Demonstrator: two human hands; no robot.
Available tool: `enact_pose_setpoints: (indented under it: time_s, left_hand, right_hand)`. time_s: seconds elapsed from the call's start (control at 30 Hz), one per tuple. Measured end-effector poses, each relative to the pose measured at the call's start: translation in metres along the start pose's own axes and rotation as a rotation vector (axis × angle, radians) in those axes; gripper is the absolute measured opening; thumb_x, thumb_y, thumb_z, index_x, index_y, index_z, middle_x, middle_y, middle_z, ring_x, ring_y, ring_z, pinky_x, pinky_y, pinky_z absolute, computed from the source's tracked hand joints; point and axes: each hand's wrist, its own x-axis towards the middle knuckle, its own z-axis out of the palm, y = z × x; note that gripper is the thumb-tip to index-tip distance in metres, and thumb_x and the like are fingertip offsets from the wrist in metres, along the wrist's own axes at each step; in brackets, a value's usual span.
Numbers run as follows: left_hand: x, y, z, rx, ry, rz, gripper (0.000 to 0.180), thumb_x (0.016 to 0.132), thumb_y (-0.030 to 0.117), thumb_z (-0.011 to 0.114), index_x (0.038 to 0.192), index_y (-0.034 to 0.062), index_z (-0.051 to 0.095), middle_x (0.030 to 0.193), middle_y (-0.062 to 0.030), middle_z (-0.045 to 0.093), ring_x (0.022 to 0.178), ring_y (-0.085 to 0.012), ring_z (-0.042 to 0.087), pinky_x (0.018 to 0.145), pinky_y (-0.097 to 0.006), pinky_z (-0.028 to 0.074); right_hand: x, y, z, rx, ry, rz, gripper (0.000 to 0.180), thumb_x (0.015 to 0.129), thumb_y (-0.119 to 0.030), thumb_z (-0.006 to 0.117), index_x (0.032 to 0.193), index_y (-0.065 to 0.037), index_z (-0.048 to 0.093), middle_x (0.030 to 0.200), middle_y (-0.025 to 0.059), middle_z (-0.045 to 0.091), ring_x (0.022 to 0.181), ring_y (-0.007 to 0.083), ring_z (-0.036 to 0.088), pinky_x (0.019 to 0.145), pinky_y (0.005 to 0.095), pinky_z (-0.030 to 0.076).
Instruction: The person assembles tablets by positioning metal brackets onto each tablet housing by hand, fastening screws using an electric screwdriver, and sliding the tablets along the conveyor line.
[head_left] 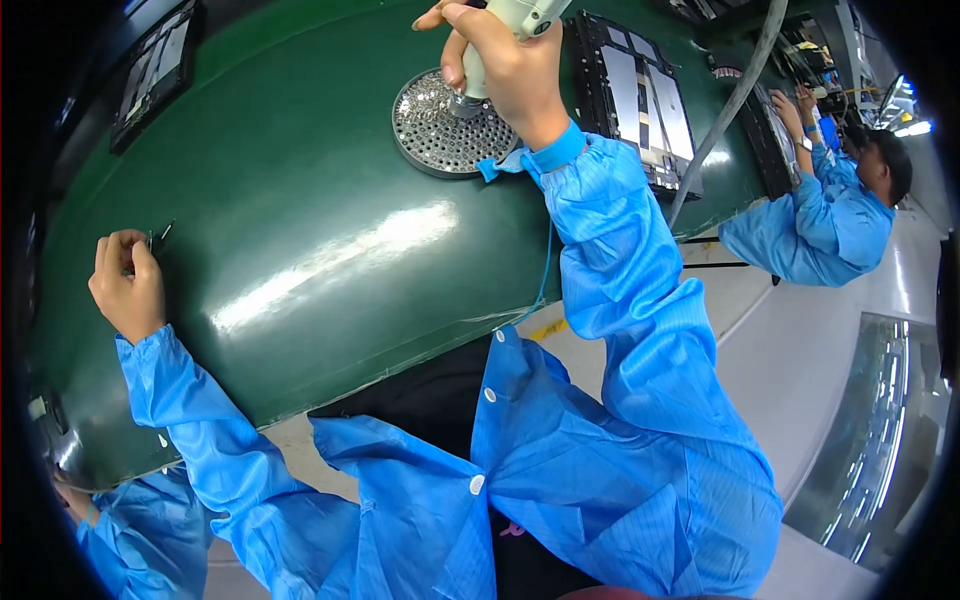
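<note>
My right hand (515, 75) is wrapped round a pale electric screwdriver (478, 72) at the top of the view. The driver's tip end meets a round metal screw tray (440, 150) full of small holes, with shiny little screws in its far part. Exactly where the tip touches is hard to make out. Far to the left, my left hand (128, 285) is closed in a pinch above the green bench. A small, dark, thin piece (160, 238) pokes out by its fingertips, too small to name. On my right wrist sits a blue strap (558, 150) with a cord.
Right of the tray lies a black-framed device panel (640, 100); a similar one (155, 75) is at the far left. A grey cable (735, 115) hangs down on the right. Co-workers in blue sit at right (830, 215) and lower left (150, 535). The green bench (330, 210) has a curved near edge.
</note>
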Motion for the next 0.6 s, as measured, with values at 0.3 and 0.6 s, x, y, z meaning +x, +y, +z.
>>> enact_pose_setpoints:
  time_s: [0.3,0.6]
  left_hand:
    - [0.014,0.028,0.014,-0.039,0.078,0.101,0.011,0.083,0.001,0.061,0.089,0.0018,0.07,0.081,-0.0089,0.066,0.066,-0.0191,0.066,0.061,-0.031,0.05]
    - [0.166,0.128,0.197,-0.545,-0.346,-0.223,0.07,0.085,0.05,0.076,0.117,-0.0109,0.064,0.1,-0.0231,0.071,0.092,-0.0262,0.07,0.079,-0.037,0.057]
  right_hand:
    - [0.015,-0.018,-0.003,-0.06,-0.057,-0.254,0.012,0.096,-0.006,0.061,0.099,0.004,0.066,0.08,0.0104,0.069,0.05,0.0122,0.059,0.044,0.0245,0.046]
    - [0.003,-0.053,0.001,0.004,0.099,-0.017,0.022,0.092,-0.004,0.061,0.109,0.009,0.059,0.094,0.0207,0.07,0.052,0.0149,0.059,0.048,0.0276,0.049]
